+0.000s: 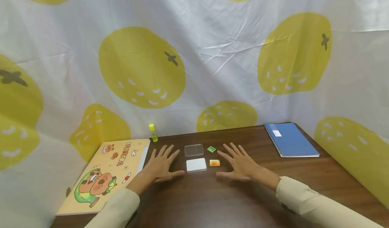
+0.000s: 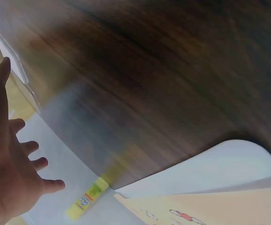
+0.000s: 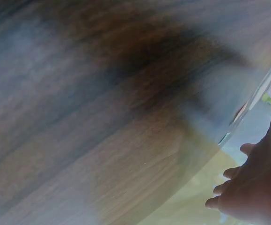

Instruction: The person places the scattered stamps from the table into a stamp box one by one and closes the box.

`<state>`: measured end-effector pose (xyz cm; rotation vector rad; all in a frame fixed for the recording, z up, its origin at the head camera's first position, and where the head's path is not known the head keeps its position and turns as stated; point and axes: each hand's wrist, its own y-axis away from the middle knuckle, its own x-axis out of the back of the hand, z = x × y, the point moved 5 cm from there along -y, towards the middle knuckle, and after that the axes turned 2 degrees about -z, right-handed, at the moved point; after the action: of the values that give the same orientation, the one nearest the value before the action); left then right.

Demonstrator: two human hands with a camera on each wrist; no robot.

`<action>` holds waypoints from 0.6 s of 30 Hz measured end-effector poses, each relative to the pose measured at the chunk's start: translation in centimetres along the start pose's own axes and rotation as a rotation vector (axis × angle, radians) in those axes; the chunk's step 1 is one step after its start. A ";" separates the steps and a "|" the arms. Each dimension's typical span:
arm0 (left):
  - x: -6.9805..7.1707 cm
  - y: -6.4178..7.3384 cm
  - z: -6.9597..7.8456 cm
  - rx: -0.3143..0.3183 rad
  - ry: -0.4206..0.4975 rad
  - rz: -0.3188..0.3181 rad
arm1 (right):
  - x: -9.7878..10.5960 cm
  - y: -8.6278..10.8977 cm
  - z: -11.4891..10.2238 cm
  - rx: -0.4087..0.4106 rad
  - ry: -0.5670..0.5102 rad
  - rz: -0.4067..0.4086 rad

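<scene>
My left hand (image 1: pixel 163 165) has its fingers spread, between a capybara-print folder (image 1: pixel 106 174) and two small flat cases; nothing is in it. The right hand (image 1: pixel 241 164) mirrors it on the other side, fingers apart and holding nothing. Between the hands lie a clear empty-looking plastic case (image 1: pixel 193 150) and, nearer, a clear case with a white inside (image 1: pixel 196 164). Close to my right fingertips are a small green stamp-like piece (image 1: pixel 211 149) and an orange one (image 1: pixel 214 162). In the left wrist view, the white case (image 2: pixel 11 56) shows behind the thumb.
A yellow glue stick (image 1: pixel 153 133) stands upright at the back left, beyond the folder's corner. At the back right a blue spiral notebook (image 1: pixel 291 139) lies flat. Behind the dark wooden table (image 1: pixel 206 201) hangs a white curtain (image 1: pixel 194 69) with yellow fruit prints.
</scene>
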<state>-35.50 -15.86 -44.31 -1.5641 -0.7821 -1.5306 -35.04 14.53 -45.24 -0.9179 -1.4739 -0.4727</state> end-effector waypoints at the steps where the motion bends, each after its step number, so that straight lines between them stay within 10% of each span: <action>1: 0.0 -0.1 0.1 -0.007 0.005 0.003 | 0.1 0.0 -0.2 0.004 -0.004 -0.010; 18: 0.0 -1.6 2.2 -0.151 0.023 0.004 | 0.2 -1.0 -1.9 0.137 -0.096 -0.031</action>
<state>-35.73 -13.16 -44.00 -1.6531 -0.6629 -1.6336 -34.54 12.52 -44.57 -0.8195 -1.5889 -0.3495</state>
